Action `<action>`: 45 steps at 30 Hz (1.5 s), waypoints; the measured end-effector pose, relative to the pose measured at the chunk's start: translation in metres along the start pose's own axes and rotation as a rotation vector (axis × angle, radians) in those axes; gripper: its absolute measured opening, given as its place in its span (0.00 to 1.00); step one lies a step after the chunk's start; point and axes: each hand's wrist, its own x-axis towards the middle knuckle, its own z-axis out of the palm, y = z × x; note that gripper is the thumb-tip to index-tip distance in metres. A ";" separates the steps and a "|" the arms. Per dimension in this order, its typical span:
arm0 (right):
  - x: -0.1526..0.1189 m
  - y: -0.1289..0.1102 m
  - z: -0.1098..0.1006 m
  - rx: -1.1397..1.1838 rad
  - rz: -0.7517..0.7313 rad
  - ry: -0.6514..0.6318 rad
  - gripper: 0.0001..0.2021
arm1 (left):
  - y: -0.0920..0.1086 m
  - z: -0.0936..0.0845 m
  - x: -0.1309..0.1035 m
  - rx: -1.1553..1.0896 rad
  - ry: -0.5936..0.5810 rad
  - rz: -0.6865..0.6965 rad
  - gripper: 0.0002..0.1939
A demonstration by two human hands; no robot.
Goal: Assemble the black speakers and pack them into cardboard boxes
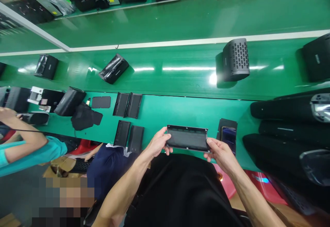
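1. Left hand (157, 144): fingers curled closed on the left end of the black rectangular panel (187, 138), thumb on top.
2. Right hand (220, 153): fingers pinching the panel's right end.
3. Panel: held level above the green workbench (180, 112), just beside a smartphone (228, 138).

Glossy green conveyor belt (180, 79), white dividing strip (180, 42), probably overhead tube-light reflections.

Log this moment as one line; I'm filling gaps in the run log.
left hand: grips panel left end | right hand: grips right end | panel: held over bench edge | phone: flat, right of panel
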 end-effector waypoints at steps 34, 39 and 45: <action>0.014 0.006 -0.012 -0.237 -0.076 0.116 0.30 | -0.013 -0.001 0.008 -0.092 -0.099 0.142 0.28; 0.028 -0.010 -0.009 -0.468 -0.439 0.216 0.40 | -0.013 -0.002 0.007 -0.082 -0.134 0.141 0.30; 0.041 -0.022 0.010 -0.759 -0.710 0.168 0.23 | -0.014 0.002 0.007 -0.082 -0.152 0.134 0.28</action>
